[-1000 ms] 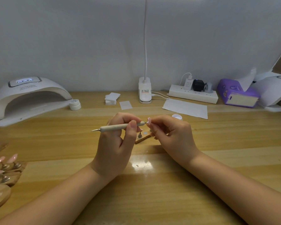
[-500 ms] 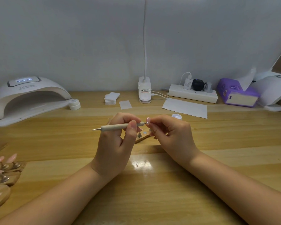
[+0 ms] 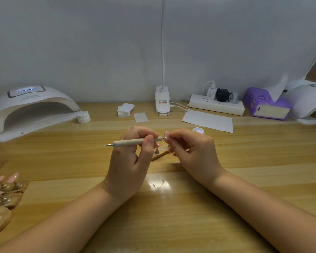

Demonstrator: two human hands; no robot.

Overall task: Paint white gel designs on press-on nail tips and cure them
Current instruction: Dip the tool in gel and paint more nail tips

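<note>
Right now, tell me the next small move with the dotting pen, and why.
Probably keep dabbing: the left hand pinches the dotting pen with its tip at the pink nail tip pinched by the right hand. White marks already show along its edge; how complete the design is cannot be told.

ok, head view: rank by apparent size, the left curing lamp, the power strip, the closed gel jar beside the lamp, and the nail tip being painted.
1. Left curing lamp, by far the largest.
2. Power strip.
3. Closed gel jar.
4. Nail tip, smallest, though it is held nearer the camera than the rest, so its true size is smaller still.
</note>
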